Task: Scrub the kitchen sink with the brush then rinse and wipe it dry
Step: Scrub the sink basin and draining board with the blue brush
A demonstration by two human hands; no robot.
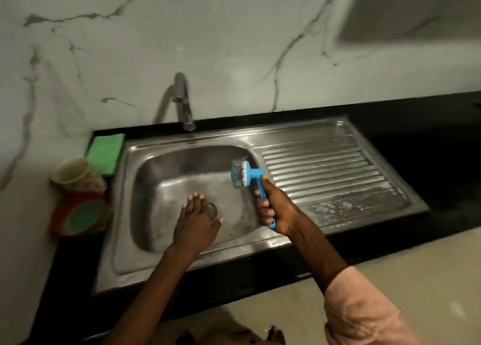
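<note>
Now, one brush (240, 174): blue, bristles against the right wall of the sink (182, 240) basin. Right hand (274, 210) gripped its handle, fingers curled round. Left hand (196, 221) flat, fingers straight, over the drain, holding nothing. One tap (183, 101). One sponge (106, 152), one cup (70, 174), one tub (80, 215) on the table (416, 125) at left.

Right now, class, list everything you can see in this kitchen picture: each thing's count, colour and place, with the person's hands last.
sink: one, steel, set in the counter
draining board: one, steel, right of the basin
tap: one, grey, behind the basin
brush: one, blue, at the basin's right wall
sponge: one, green, left rear corner
cup: one, cream, left of the sink
counter: one, black
hands: left open over the drain; right grips the brush
</note>
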